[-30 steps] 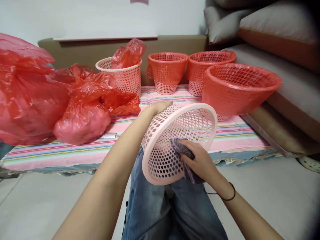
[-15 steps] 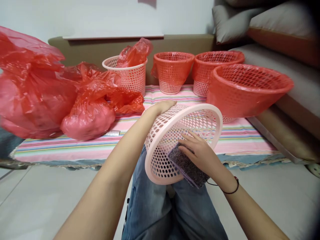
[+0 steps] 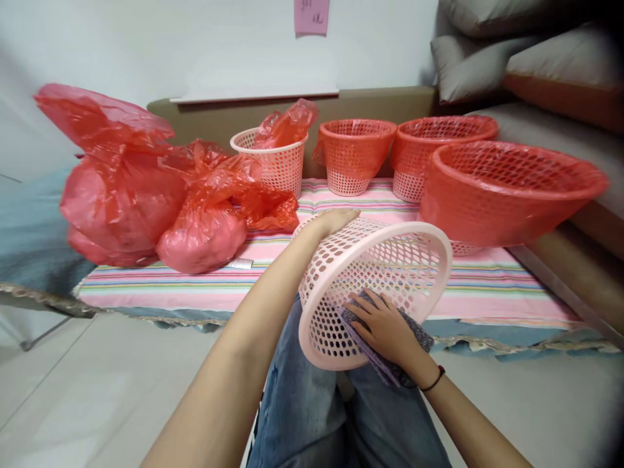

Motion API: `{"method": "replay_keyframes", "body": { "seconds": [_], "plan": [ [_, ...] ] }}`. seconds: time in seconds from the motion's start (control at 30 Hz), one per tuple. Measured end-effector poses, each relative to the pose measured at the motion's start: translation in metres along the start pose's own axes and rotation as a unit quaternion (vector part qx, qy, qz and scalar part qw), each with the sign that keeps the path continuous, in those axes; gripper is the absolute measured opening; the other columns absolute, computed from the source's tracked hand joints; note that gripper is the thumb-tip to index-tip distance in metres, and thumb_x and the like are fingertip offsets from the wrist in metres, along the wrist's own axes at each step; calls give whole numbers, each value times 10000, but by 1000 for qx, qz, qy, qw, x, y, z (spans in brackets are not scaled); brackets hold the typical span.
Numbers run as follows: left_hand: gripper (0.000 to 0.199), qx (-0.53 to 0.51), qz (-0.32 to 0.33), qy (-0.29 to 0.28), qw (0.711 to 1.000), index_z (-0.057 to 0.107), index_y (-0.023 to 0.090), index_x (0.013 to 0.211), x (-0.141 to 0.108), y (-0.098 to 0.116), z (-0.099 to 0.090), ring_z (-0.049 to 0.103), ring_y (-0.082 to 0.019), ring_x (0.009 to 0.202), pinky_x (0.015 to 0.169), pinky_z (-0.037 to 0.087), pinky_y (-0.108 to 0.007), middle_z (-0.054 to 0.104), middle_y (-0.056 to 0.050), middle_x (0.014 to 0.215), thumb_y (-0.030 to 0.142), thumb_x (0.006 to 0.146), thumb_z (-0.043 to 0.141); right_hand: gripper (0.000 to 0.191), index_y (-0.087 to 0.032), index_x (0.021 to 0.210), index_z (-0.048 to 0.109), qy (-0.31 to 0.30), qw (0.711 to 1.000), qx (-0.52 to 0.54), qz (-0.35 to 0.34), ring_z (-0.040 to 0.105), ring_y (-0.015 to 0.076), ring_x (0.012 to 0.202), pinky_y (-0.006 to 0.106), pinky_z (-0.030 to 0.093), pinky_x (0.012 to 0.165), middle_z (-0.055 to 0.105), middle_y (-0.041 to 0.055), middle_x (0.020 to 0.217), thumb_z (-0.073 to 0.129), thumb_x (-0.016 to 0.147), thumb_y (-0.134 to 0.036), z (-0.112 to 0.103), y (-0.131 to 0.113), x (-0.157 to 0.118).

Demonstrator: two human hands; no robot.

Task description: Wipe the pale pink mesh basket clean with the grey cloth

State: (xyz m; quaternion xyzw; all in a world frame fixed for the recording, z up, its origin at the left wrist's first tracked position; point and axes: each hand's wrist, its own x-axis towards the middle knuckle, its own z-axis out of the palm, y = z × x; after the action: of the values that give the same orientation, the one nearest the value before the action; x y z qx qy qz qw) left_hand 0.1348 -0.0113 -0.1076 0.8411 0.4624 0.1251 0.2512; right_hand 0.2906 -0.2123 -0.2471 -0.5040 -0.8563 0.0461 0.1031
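Note:
A pale pink plastic basket (image 3: 336, 263) with a mesh of holes lies tilted over my knees, its mouth facing me and to the right. My left hand (image 3: 340, 221) holds it from outside, near the far bottom end; some of its fingers are hidden. Inside the mouth, my right hand (image 3: 383, 325) presses a folded grey-purple cloth (image 3: 416, 331) against the lower inner wall. Its fingers are spread over the cloth, and one end of the cloth hangs out over the rim.
Red bags cover three baskets (image 3: 358, 153) at the back and right. Another pink basket (image 3: 277, 166) holds a crumpled red bag. Full red bags (image 3: 121, 208) sit on the left of the striped cloth (image 3: 160, 289). Cushions (image 3: 560, 71) are piled at the right.
My right hand has pushed the cloth further into the basket. The view has shifted left and up, so everything sits lower and further right. My left hand keeps its hold on the basket.

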Motion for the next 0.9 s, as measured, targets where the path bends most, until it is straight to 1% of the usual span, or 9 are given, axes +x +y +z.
{"method": "replay_keyframes", "body": {
  "seconds": [0.1,0.2,0.3,0.4,0.5,0.6,0.67,0.77,0.9],
  "plan": [
    [520,-1,17,-2,1000,585,130,1316,-19,3,-15,463,-207,1373,1161,301,-312,498,-111,1480,434,971,343,398,-289,1349,588,9,1000,-5,-3,379,344,1399,601,317,1125,549,30,1445,529,957,-322,3,-4,0],
    [462,-17,45,52,997,536,176,1364,-69,11,-34,350,-175,1444,1189,241,-288,404,-67,1555,357,951,437,395,-286,1337,599,22,1000,-9,-7,386,353,1394,606,328,1116,559,35,1434,534,949,-319,7,-6,0],
    [447,-172,33,235,956,515,231,1379,-146,18,-30,361,-189,1439,1192,271,-346,436,-45,1537,393,974,413,388,-288,1331,601,27,1000,9,-6,414,351,1375,611,356,1097,562,35,1432,519,952,-310,10,-3,1],
    [487,-314,-24,337,887,517,259,1375,-218,16,15,383,-235,1429,1176,326,-403,467,-66,1512,501,963,423,390,-286,1348,581,20,999,49,-6,413,343,1382,608,375,1094,546,27,1446,468,978,-335,11,4,4],
    [633,-377,-66,323,865,416,290,1450,-261,15,90,337,-291,1454,1173,341,-460,357,-90,1579,539,888,566,409,-241,1360,566,37,995,94,10,432,320,1376,560,411,1096,569,50,1422,456,980,-345,11,9,5],
    [807,-395,-134,283,864,298,289,1496,-271,23,156,341,-330,1447,1157,362,-511,306,-126,1594,466,813,688,402,-205,1322,584,88,987,129,30,480,300,1344,524,445,1084,612,90,1363,500,952,-336,5,9,2],
    [860,-407,-167,273,855,281,287,1476,-266,33,180,478,-332,1353,1090,446,-509,435,-152,1504,458,764,731,371,-201,1278,605,117,983,139,26,485,290,1343,541,407,1117,613,105,1357,517,945,-340,-4,7,-6],
    [667,-390,-215,314,838,420,284,1293,-253,47,188,676,-290,1029,827,588,-443,643,-112,1222,447,733,744,372,-211,1269,603,125,983,132,14,460,281,1368,580,310,1173,579,113,1397,542,942,-377,-23,7,-27],
    [393,-373,-251,343,825,538,275,1041,-242,53,184,660,-227,670,561,551,-357,704,-37,904,481,754,710,655,-256,1410,498,47,993,104,5,360,317,1436,619,251,1187,478,108,1496,702,825,-470,-38,16,-61]
  ]
}}
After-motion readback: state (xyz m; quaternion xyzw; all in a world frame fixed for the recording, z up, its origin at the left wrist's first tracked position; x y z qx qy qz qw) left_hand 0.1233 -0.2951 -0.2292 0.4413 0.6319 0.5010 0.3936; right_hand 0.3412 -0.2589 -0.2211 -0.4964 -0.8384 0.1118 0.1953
